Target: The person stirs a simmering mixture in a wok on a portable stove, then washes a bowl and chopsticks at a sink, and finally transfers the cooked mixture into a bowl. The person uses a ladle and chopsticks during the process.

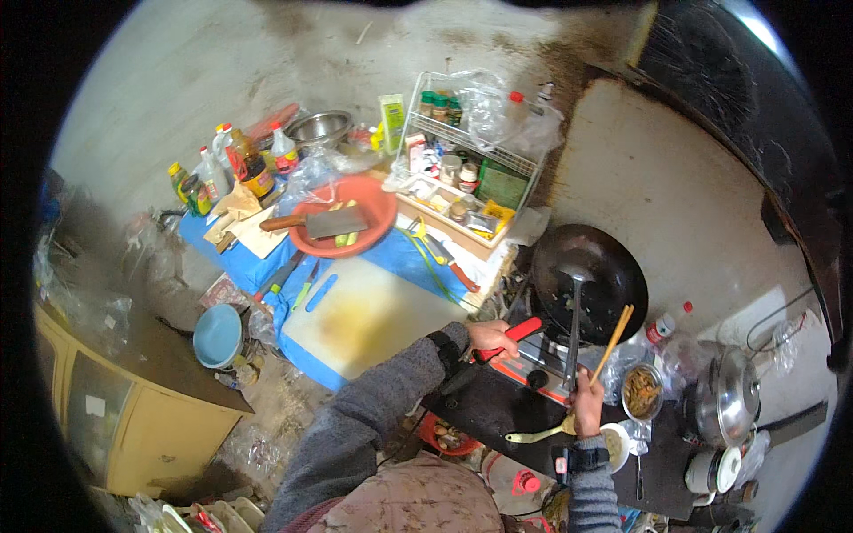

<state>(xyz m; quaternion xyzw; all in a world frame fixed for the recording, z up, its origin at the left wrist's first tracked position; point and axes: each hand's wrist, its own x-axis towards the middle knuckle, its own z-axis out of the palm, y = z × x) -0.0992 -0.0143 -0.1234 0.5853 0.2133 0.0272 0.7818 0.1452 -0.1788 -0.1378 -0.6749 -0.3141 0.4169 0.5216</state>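
Observation:
My left hand [494,338] grips a red handle [523,329] beside the near left edge of a dark wok [616,266]. The wok is tilted over the gas stove [543,356], and small food scraps cling inside it. In my right hand [588,403] are a metal wok spatula or ladle [574,326], whose head rests in the wok, and a pair of wooden chopsticks [614,341]. A pale-handled utensil [533,437] lies beside that hand. Right of it stand a metal bowl of cooked food [642,393] and a white bowl [616,445].
Left of the stove lie a stained cutting board [363,320] and several knives. A cleaver [336,222] rests across an orange basin [380,200]. Bottles [253,170] and a spice rack [466,160] stand behind. A lidded steel pot [730,396] is at right.

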